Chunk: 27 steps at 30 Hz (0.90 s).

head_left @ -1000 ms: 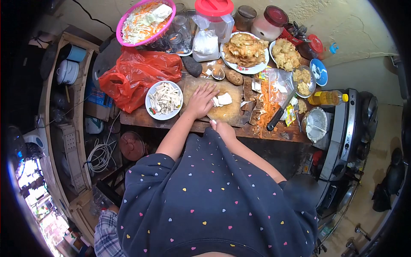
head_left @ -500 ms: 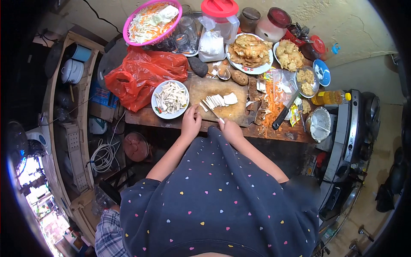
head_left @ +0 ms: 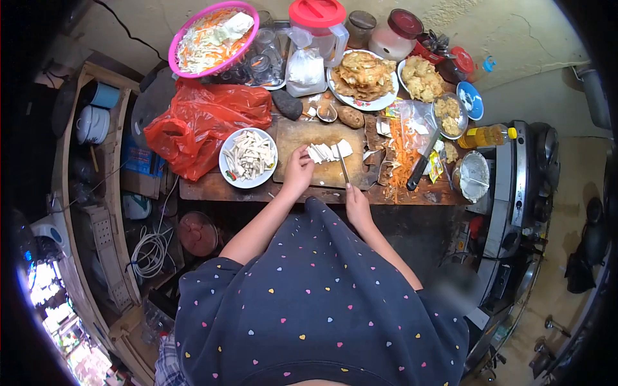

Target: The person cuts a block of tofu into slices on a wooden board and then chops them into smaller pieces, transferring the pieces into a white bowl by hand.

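Note:
My right hand point(head_left: 358, 206) is closed round the handle of a knife point(head_left: 344, 170), whose blade stands across the right part of a row of white food slices point(head_left: 321, 153). A larger white piece point(head_left: 345, 148) lies just right of the blade. My left hand point(head_left: 299, 172) has its fingers curled against the left end of the slices. All of this is on a worn wooden cutting board point(head_left: 293, 132). Left of the board, a white bowl point(head_left: 224, 168) holds many cut white strips point(head_left: 250, 153).
Behind the bowl lies a red plastic bag point(head_left: 209, 119). Right of the board are orange shreds point(head_left: 403, 154), a black-handled knife point(head_left: 418, 174) and a bottle of yellow oil point(head_left: 487, 136). Plates of fried fritters point(head_left: 364, 76), a pink colander point(head_left: 174, 58) and a stove point(head_left: 519, 174) surround the work.
The knife has moved from the left end of the slices to the right, beside the larger piece. My left hand has moved up against the slices. The view has shifted slightly.

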{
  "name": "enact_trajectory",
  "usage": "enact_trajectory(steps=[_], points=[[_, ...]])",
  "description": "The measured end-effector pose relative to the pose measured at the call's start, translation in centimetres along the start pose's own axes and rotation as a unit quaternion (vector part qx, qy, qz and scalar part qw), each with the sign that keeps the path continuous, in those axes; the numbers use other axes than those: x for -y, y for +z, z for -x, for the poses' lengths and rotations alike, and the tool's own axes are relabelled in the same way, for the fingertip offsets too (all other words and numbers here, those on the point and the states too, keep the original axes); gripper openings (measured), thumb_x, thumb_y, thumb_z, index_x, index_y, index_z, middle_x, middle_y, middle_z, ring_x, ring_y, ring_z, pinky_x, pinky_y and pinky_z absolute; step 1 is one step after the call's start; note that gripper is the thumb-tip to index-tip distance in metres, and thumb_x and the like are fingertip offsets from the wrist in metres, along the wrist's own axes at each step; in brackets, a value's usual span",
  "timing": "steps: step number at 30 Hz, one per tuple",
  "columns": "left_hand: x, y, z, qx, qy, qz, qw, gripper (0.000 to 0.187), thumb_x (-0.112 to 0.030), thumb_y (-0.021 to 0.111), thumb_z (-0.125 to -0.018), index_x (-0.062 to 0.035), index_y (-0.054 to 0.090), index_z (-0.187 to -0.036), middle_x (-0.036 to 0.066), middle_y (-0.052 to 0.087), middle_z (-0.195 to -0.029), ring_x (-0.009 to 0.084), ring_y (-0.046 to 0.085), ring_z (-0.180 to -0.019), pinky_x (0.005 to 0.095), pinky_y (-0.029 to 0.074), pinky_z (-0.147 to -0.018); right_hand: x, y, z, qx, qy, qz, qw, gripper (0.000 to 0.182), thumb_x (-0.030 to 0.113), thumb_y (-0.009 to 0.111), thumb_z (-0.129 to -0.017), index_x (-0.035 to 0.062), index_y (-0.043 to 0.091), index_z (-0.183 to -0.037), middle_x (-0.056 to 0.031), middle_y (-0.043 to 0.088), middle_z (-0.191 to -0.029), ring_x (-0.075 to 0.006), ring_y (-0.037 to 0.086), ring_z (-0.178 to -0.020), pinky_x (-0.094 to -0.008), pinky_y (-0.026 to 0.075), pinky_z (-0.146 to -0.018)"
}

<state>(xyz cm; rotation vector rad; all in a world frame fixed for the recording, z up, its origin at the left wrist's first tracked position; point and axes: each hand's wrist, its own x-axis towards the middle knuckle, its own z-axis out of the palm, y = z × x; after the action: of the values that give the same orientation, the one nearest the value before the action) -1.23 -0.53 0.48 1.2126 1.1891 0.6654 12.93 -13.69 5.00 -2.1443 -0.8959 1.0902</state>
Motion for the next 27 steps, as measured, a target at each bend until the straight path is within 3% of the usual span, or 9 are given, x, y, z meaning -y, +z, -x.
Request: enact_trajectory(steps=[3, 4, 6, 9, 13, 16, 21, 25, 27], points=[[-3.4, 1.2, -0.1, -0.038, 0.234, -0.302, 0.923, 0.040, -0.008, 0.060, -0.080, 0.0007, 0.052, -0.119, 0.017, 0.057, -0.113, 0.0312, 0.052, -0.110, 0.0403, 0.040, -0.095, -2.4, -0.4, 0.2, -0.029, 0.027, -0.042, 0.998, 0.045, 0.035, 0.037, -0.099, -0.0041, 0.058, -0.100, -0.0278, 0.061, -0.084, -0.0422, 0.061, -0.083, -0.0415, 0.046, -0.074], [-3.5, 2.1, -0.7, -0.038, 0.261, -0.298, 0.917, 0.036, -0.012, 0.064, -0.076, -0.0031, 0.057, -0.110, 0.014, 0.057, -0.107, 0.0347, 0.049, -0.106, 0.0445, 0.036, -0.094, -3.6, -0.1, 0.0, -0.056, 0.001, -0.055, 0.997, 0.043, 0.036, 0.037, -0.100, -0.0017, 0.056, -0.093, -0.0178, 0.054, -0.074, -0.0306, 0.054, -0.071, -0.0366, 0.041, -0.064], [-3.9, 3.7, -1.9, -0.008, 0.257, -0.381, 0.888, 0.038, -0.016, 0.065, -0.076, -0.0054, 0.058, -0.112, 0.013, 0.058, -0.107, 0.0318, 0.050, -0.105, 0.0433, 0.036, -0.093, -5.0, 0.0, -0.5, -0.109, -0.052, -0.081, 0.989, 0.044, 0.037, 0.037, -0.101, 0.0031, 0.053, -0.077, 0.0021, 0.040, -0.053, -0.0074, 0.040, -0.046, -0.0268, 0.032, -0.044], [-4.8, 5.5, -3.2, 0.024, 0.227, -0.481, 0.847, 0.038, -0.019, 0.067, -0.074, -0.0072, 0.059, -0.109, 0.013, 0.058, -0.104, 0.0306, 0.051, -0.104, 0.0432, 0.034, -0.091, -5.1, -1.1, -0.4, -0.090, -0.001, -0.081, 0.993, 0.044, 0.034, 0.037, -0.100, -0.0045, 0.058, -0.098, -0.0268, 0.061, -0.081, -0.0394, 0.061, -0.081, -0.0412, 0.045, -0.073], [-4.8, 6.8, -4.1, 0.062, 0.161, -0.543, 0.822, 0.040, -0.019, 0.069, -0.071, -0.0078, 0.060, -0.109, 0.014, 0.058, -0.103, 0.0311, 0.049, -0.107, 0.0442, 0.031, -0.093, -5.1, -2.1, -0.3, -0.085, 0.007, -0.101, 0.991, 0.045, 0.035, 0.037, -0.100, -0.0048, 0.057, -0.097, -0.0259, 0.060, -0.080, -0.0381, 0.061, -0.078, -0.0412, 0.045, -0.072], [-4.9, 6.9, -4.1, 0.084, 0.155, -0.534, 0.827, 0.038, -0.017, 0.066, -0.072, -0.0061, 0.060, -0.108, 0.015, 0.060, -0.103, 0.0344, 0.054, -0.100, 0.0454, 0.037, -0.089, -5.7, -2.4, -1.4, -0.085, 0.009, -0.114, 0.990, 0.046, 0.036, 0.036, -0.100, -0.0049, 0.057, -0.097, -0.0257, 0.060, -0.079, -0.0375, 0.061, -0.078, -0.0404, 0.045, -0.071], [-4.2, 4.5, -4.3, 0.012, 0.076, -0.230, 0.970, 0.031, -0.014, 0.064, -0.080, -0.0015, 0.058, -0.107, 0.015, 0.064, -0.095, 0.0253, 0.062, -0.080, 0.0350, 0.048, -0.073, -4.4, -3.1, -1.6, -0.048, -0.031, -0.087, 0.995, 0.046, 0.038, 0.037, -0.099, -0.0040, 0.057, -0.097, -0.0248, 0.060, -0.077, -0.0375, 0.061, -0.077, -0.0409, 0.045, -0.072], [-4.4, 0.8, -1.4, -0.069, 0.041, -0.010, 0.997, 0.028, -0.009, 0.062, -0.085, 0.0008, 0.053, -0.110, 0.011, 0.063, -0.094, 0.0132, 0.060, -0.081, 0.0252, 0.048, -0.071, -1.2, -4.0, -1.5, 0.106, -0.030, -0.002, 0.994, 0.045, 0.039, 0.039, -0.098, -0.0026, 0.057, -0.099, -0.0246, 0.062, -0.081, -0.0401, 0.062, -0.082, -0.0421, 0.046, -0.074], [-3.3, -0.4, -0.1, -0.125, 0.067, -0.006, 0.990, 0.028, -0.004, 0.061, -0.084, 0.0012, 0.050, -0.109, 0.011, 0.063, -0.094, 0.0126, 0.061, -0.080, 0.0238, 0.048, -0.069, -1.7, -2.9, -2.5, 0.146, -0.069, 0.026, 0.987, 0.047, 0.041, 0.039, -0.097, -0.0016, 0.058, -0.100, -0.0259, 0.063, -0.087, -0.0426, 0.061, -0.087, -0.0454, 0.047, -0.076]])
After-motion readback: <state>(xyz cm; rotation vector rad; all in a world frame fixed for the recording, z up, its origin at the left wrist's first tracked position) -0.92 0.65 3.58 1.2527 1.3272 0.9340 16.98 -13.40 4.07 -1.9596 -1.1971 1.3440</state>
